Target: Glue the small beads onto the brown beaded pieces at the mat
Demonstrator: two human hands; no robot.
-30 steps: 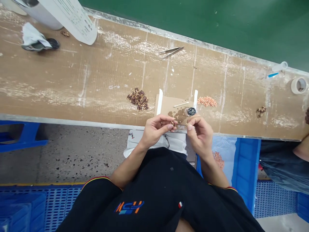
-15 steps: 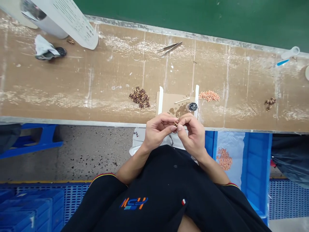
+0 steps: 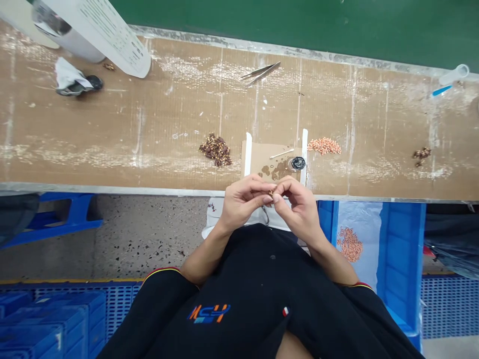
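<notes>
Head view: a tiny brown-and-gold part (image 3: 271, 192) is pinched between both hands, left hand (image 3: 243, 199) and right hand (image 3: 297, 207), each grip closed on it, just at the desk (image 3: 112, 129) edge. Half a second back, hands sat slightly lower.

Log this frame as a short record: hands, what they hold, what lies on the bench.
left hand: pinching a small brown part
right hand: fingertips on the same part
cardboard pad: behind the hands, stained, black cap on it
dark pile: left of pad
pink pile: right of pad
tweezers: far side of bench
</notes>
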